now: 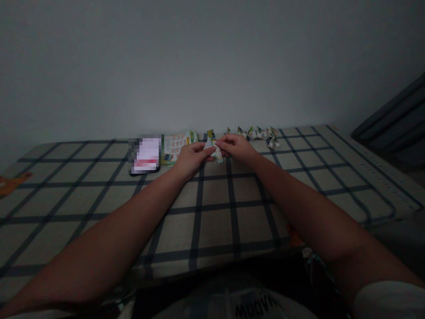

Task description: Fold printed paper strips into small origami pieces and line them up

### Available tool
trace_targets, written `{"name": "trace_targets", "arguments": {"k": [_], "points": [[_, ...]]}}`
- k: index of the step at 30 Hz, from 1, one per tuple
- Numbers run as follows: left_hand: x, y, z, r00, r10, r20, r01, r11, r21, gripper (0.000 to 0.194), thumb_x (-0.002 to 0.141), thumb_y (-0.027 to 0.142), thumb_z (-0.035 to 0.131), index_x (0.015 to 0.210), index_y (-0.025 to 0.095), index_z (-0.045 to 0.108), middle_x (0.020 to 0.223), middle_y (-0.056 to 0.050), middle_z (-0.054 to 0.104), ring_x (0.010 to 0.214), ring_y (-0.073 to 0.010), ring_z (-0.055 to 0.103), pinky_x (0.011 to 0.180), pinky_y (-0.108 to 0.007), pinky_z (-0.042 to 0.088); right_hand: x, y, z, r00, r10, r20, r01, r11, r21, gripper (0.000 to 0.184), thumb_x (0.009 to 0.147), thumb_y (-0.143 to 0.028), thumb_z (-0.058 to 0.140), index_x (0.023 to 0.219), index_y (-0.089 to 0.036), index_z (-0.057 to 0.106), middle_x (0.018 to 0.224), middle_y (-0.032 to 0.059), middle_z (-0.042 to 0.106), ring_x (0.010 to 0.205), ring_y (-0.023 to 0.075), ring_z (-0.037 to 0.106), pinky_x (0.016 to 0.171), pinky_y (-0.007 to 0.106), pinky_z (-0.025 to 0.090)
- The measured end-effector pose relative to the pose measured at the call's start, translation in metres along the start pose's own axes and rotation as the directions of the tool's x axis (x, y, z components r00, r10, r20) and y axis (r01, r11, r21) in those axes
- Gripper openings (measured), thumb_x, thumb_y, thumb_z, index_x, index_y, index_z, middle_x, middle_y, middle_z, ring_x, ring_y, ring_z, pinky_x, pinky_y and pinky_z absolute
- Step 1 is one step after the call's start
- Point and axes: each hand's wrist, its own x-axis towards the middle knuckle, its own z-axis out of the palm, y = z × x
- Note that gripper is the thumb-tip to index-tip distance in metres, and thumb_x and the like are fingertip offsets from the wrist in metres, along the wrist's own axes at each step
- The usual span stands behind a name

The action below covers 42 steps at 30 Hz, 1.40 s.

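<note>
Between my two hands is a small folded piece of printed paper [208, 144], white and green with pointed ends. My left hand [193, 156] pinches its left side between thumb and fingers. On the other side, my right hand [235, 145] grips the paper with thumb and forefinger. Just left of my left hand lies a stack of printed leaflets [175, 142]. Several small folded paper pieces [262, 133] sit in a loose group to the right, beyond my right hand. The finer folds of the held paper are too small and dim to make out.
A phone [148, 154] with a lit, blurred screen lies left of the leaflets. The checked tablecloth [215, 226] covers the table, which meets a plain wall [212, 62] at the back. Something orange [15, 182] is at the far left, and dark folded fabric [395, 119] hangs at the right.
</note>
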Motion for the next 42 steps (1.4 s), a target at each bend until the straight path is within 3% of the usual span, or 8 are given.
{"name": "trace_targets", "arguments": {"k": [10, 14, 20, 27, 30, 35, 42], "points": [[-0.004, 0.005, -0.003, 0.998, 0.039, 0.056, -0.052, 0.962, 0.267, 0.038, 0.072, 0.054, 0.079, 0.079, 0.017, 0.071, 0.064, 0.0, 0.065, 0.055, -0.0141, 0.06, 0.052, -0.024, 0.046, -0.003, -0.005, 0.002, 1.0, 0.027, 0.003, -0.027, 0.999, 0.018, 0.039, 0.072, -0.051, 0.077, 0.074, -0.017, 0.058, 0.06, -0.0025, 0.059, 0.056, 0.0102, 0.055, 0.055, 0.023, 0.045], [-0.002, 0.003, -0.003, 0.996, 0.06, 0.071, -0.072, 0.979, 0.192, 0.04, 0.075, 0.056, 0.076, 0.087, 0.018, 0.072, 0.066, -0.001, 0.067, 0.053, -0.0128, 0.059, 0.051, -0.023, 0.044, -0.002, -0.006, 0.003, 1.0, 0.015, -0.014, -0.014, 1.0, 0.025, 0.041, 0.074, -0.055, 0.074, 0.075, -0.018, 0.057, 0.059, -0.0036, 0.057, 0.054, 0.0091, 0.053, 0.053, 0.022, 0.044], [0.006, -0.005, -0.006, 0.995, 0.1, -0.007, -0.099, 0.989, 0.113, 0.034, 0.075, 0.051, 0.077, 0.078, 0.019, 0.067, 0.064, 0.0, 0.062, 0.054, -0.0113, 0.057, 0.05, -0.022, 0.044, -0.003, -0.003, 0.005, 0.998, 0.023, 0.055, -0.025, 0.999, 0.035, 0.037, 0.082, -0.053, 0.068, 0.075, -0.018, 0.056, 0.059, -0.003, 0.058, 0.054, 0.0093, 0.053, 0.053, 0.022, 0.044], [0.009, -0.007, -0.007, 1.0, -0.006, 0.031, 0.006, 1.0, -0.015, 0.022, 0.07, 0.034, 0.077, 0.073, 0.019, 0.062, 0.068, 0.001, 0.063, 0.052, -0.0099, 0.055, 0.044, -0.021, 0.04, -0.005, -0.003, 0.005, 0.99, 0.009, 0.137, -0.002, 0.999, -0.052, 0.026, 0.085, -0.041, 0.063, 0.073, -0.019, 0.056, 0.059, -0.0035, 0.054, 0.056, 0.0109, 0.051, 0.056, 0.024, 0.041], [0.006, -0.006, -0.005, 1.0, -0.016, 0.02, 0.016, 1.0, 0.016, 0.027, 0.071, 0.039, 0.078, 0.071, 0.019, 0.059, 0.061, 0.002, 0.059, 0.047, -0.0094, 0.051, 0.041, -0.022, 0.037, -0.005, -0.004, 0.005, 0.984, -0.011, 0.176, 0.019, 0.999, -0.047, 0.024, 0.085, -0.039, 0.061, 0.073, -0.019, 0.055, 0.059, -0.0042, 0.052, 0.057, 0.0107, 0.048, 0.056, 0.023, 0.039], [0.002, -0.003, -0.004, 0.997, 0.067, -0.033, -0.06, 0.981, 0.185, 0.043, 0.074, 0.056, 0.078, 0.068, 0.02, 0.056, 0.052, 0.004, 0.053, 0.043, -0.0093, 0.047, 0.041, -0.023, 0.033, -0.005, -0.006, 0.005, 0.98, -0.037, 0.193, 0.054, 0.995, -0.089, 0.022, 0.087, -0.037, 0.057, 0.076, -0.018, 0.055, 0.059, -0.0046, 0.051, 0.055, 0.0103, 0.046, 0.055, 0.023, 0.037], [0.004, -0.007, -0.008, 0.98, 0.186, -0.073, -0.163, 0.955, 0.247, 0.044, 0.075, 0.056, 0.078, 0.063, 0.019, 0.056, 0.05, 0.002, 0.052, 0.044, -0.0103, 0.045, 0.042, -0.024, 0.026, -0.006, -0.004, 0.004, 0.97, -0.04, 0.24, 0.079, 0.985, -0.152, 0.032, 0.091, -0.042, 0.051, 0.07, -0.017, 0.055, 0.059, -0.0023, 0.052, 0.057, 0.0116, 0.049, 0.057, 0.025, 0.038]]}}
